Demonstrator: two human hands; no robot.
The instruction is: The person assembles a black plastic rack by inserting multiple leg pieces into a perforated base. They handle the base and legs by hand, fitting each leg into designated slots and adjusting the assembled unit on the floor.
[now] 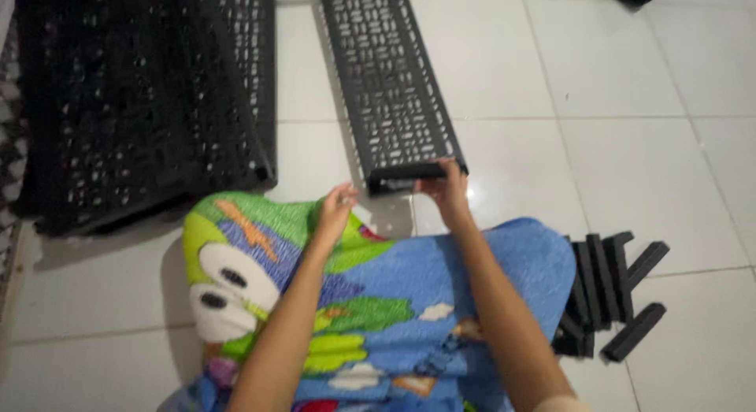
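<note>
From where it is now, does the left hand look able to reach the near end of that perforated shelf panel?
Probably yes. The left hand is open just beside the near end of the black perforated panel, which the right hand grips, and only bare floor tile lies between.

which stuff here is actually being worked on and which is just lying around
In hand:
- black perforated shelf, near end gripped by right hand
- left hand, open beside that end

Lying about:
- stacked black panels
- black bars on the floor
- cartoon blanket over the lap
</note>
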